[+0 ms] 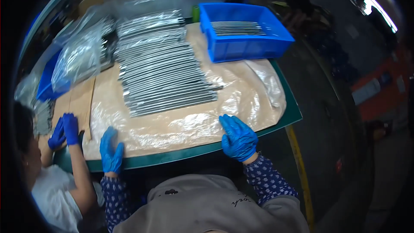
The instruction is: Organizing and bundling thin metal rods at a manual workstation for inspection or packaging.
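Observation:
My left hand (111,152), in a blue glove, is at the table's near edge over the plastic-covered sheet. Its fingers are extended and its thumb stands apart, holding nothing. Also gloved in blue, my right hand (239,140) rests near the front right edge of the sheet, fingers stretched out and no object in them. Between and beyond both hands lies a wide row of thin silver metal rods (164,77), side by side. One or two rod ends stick out past the others on the right. Neither hand touches the rods.
A blue plastic bin (250,47) holding similar rods stands at the back right. Clear plastic bags (77,60) lie back left. A co-worker's blue-gloved hands (64,130) are at the left, beside a brown cardboard piece (79,103). The green table edge (291,99) ends at right.

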A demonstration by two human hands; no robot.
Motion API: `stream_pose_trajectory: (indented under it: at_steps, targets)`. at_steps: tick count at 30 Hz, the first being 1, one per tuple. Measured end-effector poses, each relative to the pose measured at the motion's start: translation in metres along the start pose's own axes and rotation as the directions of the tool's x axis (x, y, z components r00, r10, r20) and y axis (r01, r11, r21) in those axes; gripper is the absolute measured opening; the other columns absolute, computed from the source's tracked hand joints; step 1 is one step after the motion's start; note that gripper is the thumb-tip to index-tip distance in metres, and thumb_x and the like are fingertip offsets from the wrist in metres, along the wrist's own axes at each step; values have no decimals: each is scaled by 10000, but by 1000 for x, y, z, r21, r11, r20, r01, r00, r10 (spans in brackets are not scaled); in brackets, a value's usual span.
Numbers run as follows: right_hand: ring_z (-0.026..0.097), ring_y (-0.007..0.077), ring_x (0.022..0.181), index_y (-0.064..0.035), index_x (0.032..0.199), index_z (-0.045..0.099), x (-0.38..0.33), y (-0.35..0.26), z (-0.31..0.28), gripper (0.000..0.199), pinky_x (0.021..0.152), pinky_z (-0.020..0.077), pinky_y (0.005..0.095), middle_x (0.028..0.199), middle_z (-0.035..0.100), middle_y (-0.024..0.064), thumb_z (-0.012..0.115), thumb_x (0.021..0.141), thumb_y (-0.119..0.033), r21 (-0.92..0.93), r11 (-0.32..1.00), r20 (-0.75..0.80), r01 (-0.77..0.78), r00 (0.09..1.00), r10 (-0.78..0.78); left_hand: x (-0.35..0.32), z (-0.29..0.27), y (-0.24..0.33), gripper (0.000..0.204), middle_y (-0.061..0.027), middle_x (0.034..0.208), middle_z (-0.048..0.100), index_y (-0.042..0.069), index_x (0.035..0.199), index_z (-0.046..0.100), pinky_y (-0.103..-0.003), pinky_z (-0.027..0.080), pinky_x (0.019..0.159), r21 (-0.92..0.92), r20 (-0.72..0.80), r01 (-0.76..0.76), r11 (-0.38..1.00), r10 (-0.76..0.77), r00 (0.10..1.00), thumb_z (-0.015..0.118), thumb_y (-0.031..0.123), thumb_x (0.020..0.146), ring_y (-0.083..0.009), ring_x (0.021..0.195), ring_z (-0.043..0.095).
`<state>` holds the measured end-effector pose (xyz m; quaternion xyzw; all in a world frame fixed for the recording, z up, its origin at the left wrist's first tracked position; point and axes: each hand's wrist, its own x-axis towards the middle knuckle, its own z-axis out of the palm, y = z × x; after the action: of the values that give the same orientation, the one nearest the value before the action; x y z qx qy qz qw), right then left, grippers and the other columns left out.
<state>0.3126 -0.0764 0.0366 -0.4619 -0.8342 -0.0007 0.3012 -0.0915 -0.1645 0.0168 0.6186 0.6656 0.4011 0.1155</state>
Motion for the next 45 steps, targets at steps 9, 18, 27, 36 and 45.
stream_pose_trajectory:
  at_steps: [9,18,27,36,45]
  targets:
    - [551,328,935,-64,1100,554,-5,-1,2,397,836,442,377,1061,566,155,437,734,-167,-11,1000,-74,-4,997,3,2,4,7,434,-146,1252,424,8,1170,461,-358,264,1006,-142,-21,-60,988,57,998,594,91,765,-263,1178,376]
    - [539,321,950,-78,1093,560,-6,-6,7,387,845,431,386,1076,562,148,429,739,-163,-82,997,-109,7,994,-16,-2,1,-1,444,-111,1232,445,25,1181,454,-337,297,995,-210,-40,-96,973,89,995,602,81,767,-227,1155,409]
    - [547,317,924,-74,1075,571,-9,-8,6,378,831,434,382,1062,568,150,420,744,-174,-73,997,-123,0,992,-9,-4,-1,6,358,-126,1216,461,33,1108,527,-339,288,996,37,-11,-126,991,126,992,605,103,765,-243,1148,412]
    - [551,297,936,-75,1061,581,-8,-10,6,373,840,436,368,1079,568,131,439,721,-127,-66,998,-133,-9,991,0,-3,0,1,338,-135,1219,457,27,1089,538,-343,297,993,-8,-29,-131,991,131,991,607,102,766,-257,1151,409]
    - [551,309,928,-69,1061,579,-10,-4,11,375,833,437,378,1072,567,148,428,726,-150,-60,998,-148,15,989,-24,-4,-1,9,312,-137,1213,477,59,1062,567,-355,283,991,79,-24,-115,990,117,993,599,100,755,-274,1145,414]
